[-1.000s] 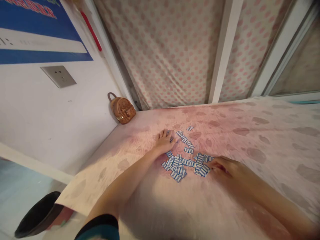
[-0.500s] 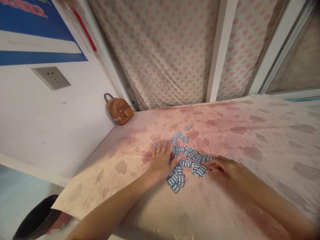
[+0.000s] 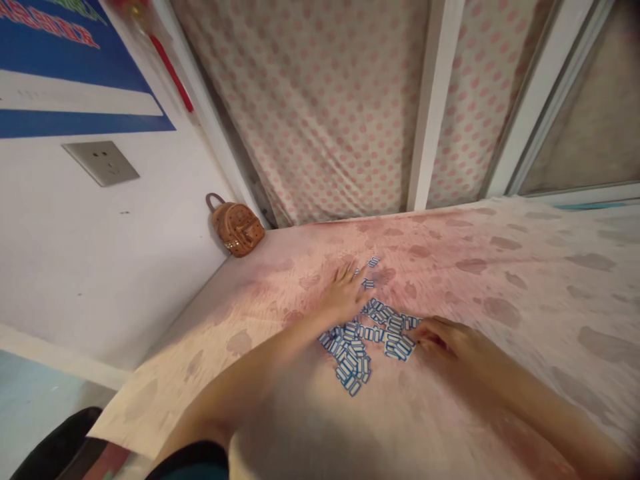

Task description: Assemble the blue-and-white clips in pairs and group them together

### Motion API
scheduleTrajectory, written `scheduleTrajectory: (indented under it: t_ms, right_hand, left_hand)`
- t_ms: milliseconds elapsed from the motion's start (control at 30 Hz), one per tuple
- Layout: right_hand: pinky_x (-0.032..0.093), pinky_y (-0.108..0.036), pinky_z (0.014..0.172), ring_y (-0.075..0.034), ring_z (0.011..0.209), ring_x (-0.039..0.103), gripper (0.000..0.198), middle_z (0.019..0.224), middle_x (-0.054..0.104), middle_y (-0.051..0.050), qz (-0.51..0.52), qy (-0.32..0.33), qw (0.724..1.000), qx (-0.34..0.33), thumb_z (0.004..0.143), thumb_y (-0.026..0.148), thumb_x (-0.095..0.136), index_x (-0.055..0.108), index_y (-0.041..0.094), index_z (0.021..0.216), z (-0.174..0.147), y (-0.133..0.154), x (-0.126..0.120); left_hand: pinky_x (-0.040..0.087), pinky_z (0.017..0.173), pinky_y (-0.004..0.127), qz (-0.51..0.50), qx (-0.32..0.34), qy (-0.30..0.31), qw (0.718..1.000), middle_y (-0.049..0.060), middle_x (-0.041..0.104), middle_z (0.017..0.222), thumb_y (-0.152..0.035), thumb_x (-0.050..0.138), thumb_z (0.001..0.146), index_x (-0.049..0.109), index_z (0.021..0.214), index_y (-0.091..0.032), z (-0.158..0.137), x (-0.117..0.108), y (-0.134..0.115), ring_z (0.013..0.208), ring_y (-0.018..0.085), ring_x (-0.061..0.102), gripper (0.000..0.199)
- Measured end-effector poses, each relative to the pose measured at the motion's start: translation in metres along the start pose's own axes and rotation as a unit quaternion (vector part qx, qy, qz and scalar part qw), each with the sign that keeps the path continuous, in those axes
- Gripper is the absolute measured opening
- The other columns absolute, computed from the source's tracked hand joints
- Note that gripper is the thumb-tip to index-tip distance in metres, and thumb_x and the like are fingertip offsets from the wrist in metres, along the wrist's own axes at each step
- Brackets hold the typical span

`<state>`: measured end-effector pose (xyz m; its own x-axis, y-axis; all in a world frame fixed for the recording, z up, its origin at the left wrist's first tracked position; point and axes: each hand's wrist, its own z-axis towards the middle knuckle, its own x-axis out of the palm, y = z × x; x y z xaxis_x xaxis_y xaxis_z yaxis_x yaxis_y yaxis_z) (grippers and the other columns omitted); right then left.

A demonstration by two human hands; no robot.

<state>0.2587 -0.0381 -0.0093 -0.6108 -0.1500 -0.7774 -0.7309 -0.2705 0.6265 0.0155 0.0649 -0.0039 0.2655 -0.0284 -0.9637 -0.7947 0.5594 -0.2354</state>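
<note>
Many small white cards with blue borders [image 3: 350, 357] lie heaped and overlapping on the patterned cloth [image 3: 240, 343]. My left hand [image 3: 346, 293] is spread flat, palm down, over the far left of the heap, covering some cards. A small group of cards [image 3: 374, 262] lies just past its fingertips. At the right edge of the heap, my right hand [image 3: 443, 339] is curled, its fingers pressed together beside the nearest cards. Whatever may be inside those fingers is hidden.
A small brown backpack [image 3: 237, 228] stands in the corner against the wall. Behind the cloth-covered surface hangs a dotted curtain [image 3: 320, 113] with a white post [image 3: 435, 107]. A dark round container [image 3: 63, 443] is low at the left, below the cloth's edge.
My left hand has moved away from me and slightly right over the cards. Cards at the heap's left now lie closer together. My right hand stays nearly in place.
</note>
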Motion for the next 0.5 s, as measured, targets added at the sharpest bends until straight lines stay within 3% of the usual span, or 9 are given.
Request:
scheduleTrajectory:
  t_ms: [133,233,367,500]
  right_hand:
    - [0.051,-0.034,0.069,-0.023,0.079,0.07,0.026,0.089,0.076,-0.006,-0.004,-0.012,1.0,0.021,0.09,0.033,0.045,0.069,0.024,0.087,-0.001,0.005,-0.001]
    - [0.049,-0.034,0.068,-0.024,0.077,0.069,0.027,0.086,0.075,-0.006,-0.002,-0.02,1.0,0.023,0.091,0.034,0.044,0.068,0.024,0.085,-0.001,0.006,-0.002]
    - [0.048,-0.034,0.067,-0.024,0.077,0.069,0.031,0.085,0.075,-0.007,-0.012,-0.021,0.999,0.036,0.093,0.036,0.042,0.068,0.023,0.086,-0.001,0.007,-0.003]
    - [0.046,-0.034,0.065,-0.024,0.076,0.068,0.03,0.085,0.074,-0.007,-0.018,-0.024,0.999,0.033,0.093,0.037,0.042,0.067,0.023,0.085,-0.002,0.008,-0.004]
  left_hand:
    - [0.012,0.127,0.048,-0.007,0.01,0.055,0.998,0.008,0.016,0.168,-0.061,0.014,0.1,0.021,0.16,-0.019,0.08,0.016,0.023,0.156,0.026,0.012,0.074]
    - [0.009,0.127,0.052,-0.006,0.017,0.08,0.997,0.008,0.017,0.168,-0.065,0.012,0.099,0.021,0.16,-0.019,0.099,0.029,0.025,0.156,0.027,0.01,0.078]
    - [0.007,0.128,0.045,-0.014,0.05,0.093,0.994,0.007,0.014,0.168,-0.067,0.008,0.098,0.02,0.161,-0.018,0.068,0.033,0.018,0.157,0.023,0.008,0.081]
    - [0.009,0.128,0.041,-0.026,0.093,0.121,0.988,0.002,0.014,0.168,-0.063,0.009,0.1,0.019,0.161,-0.023,0.009,0.012,0.004,0.156,0.018,0.007,0.074]
